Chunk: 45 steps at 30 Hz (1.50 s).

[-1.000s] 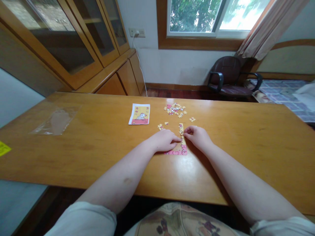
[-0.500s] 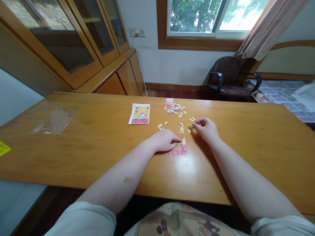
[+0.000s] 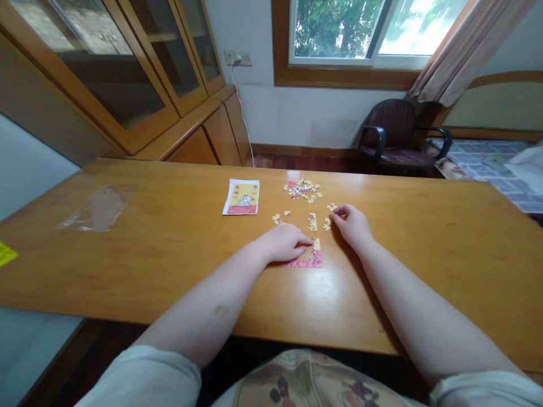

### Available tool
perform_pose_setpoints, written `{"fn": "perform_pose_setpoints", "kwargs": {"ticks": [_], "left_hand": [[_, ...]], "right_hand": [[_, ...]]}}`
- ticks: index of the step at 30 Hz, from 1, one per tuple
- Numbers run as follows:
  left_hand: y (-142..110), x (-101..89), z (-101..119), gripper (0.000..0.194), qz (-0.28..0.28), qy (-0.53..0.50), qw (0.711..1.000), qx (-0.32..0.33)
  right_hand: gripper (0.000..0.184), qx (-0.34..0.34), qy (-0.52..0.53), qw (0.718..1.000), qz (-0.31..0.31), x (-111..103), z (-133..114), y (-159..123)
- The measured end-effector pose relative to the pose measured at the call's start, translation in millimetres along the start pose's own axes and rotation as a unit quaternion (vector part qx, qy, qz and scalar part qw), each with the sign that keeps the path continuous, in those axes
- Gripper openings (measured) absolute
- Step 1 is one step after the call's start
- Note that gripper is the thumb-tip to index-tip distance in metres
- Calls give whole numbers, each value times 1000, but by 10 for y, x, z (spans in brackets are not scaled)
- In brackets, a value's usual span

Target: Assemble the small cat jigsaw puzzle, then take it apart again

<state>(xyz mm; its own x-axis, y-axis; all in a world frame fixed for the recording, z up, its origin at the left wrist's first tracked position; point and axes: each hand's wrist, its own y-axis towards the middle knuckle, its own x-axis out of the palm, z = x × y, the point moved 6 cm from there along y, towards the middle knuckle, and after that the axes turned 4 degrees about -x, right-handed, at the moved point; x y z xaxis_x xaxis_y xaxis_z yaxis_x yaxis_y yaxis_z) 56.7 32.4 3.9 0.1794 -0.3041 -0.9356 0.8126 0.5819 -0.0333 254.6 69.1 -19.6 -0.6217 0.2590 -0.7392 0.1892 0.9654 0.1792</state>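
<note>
My left hand (image 3: pixel 287 243) lies over the left side of a partly joined jigsaw puzzle (image 3: pixel 316 261), its index finger stretched onto the yellow upper part of the right edge. Pink pieces form the puzzle's bottom row. Farther right, my right hand (image 3: pixel 353 226) pinches a small yellow puzzle piece (image 3: pixel 327 224), partly hidden by the fingertips. Just above it lies another loose yellow piece (image 3: pixel 331 207). A short joined yellow strip (image 3: pixel 313 221) sits apart, beyond the puzzle's right edge. Left of that strip are a small corner piece (image 3: pixel 287 213) and more yellow pieces (image 3: pixel 276 219).
Behind these is a heap of loose puzzle pieces (image 3: pixel 302 189). A picture card (image 3: pixel 241 198) with a white animal lies left of the heap. On the left of the wooden table (image 3: pixel 178 243) rests a clear plastic bag (image 3: pixel 99 209). An office chair (image 3: pixel 390 133) stands beyond the table.
My right hand has moved right from the yellow strip to the loose pieces, then slightly left. The strip now lies separate from the puzzle's edge. My left hand has stayed in place.
</note>
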Motion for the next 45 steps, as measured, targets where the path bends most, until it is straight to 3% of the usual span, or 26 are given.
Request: {"fn": "perform_pose_setpoints", "kwargs": {"ticks": [5,13,17,20,23,32,38,45], "left_hand": [[4,-8,1,33,2,7,1000,6],[1,-103,-21,29,23,0,1000,-13],[-31,-207,-271,26,89,46,983,-152],[-137,-323,-517,28,145,82,940,-296],[-226,-383,-658,29,175,98,908,-368],[-200,-268,-705,30,153,108,907,-378],[-238,-314,-691,30,146,117,897,-401],[-364,-374,-844,32,118,131,874,-452]], "right_hand": [[25,8,28,998,55,-100,72,23],[35,-8,8,1000,22,-74,109,49],[39,-13,-53,998,16,-90,85,46],[45,-33,-128,991,-14,-49,32,34],[46,-56,-169,983,-49,17,-4,24],[31,-25,-164,986,21,-106,116,74],[25,-3,-194,981,5,-109,149,74],[25,12,-206,979,4,-124,146,67]]}}
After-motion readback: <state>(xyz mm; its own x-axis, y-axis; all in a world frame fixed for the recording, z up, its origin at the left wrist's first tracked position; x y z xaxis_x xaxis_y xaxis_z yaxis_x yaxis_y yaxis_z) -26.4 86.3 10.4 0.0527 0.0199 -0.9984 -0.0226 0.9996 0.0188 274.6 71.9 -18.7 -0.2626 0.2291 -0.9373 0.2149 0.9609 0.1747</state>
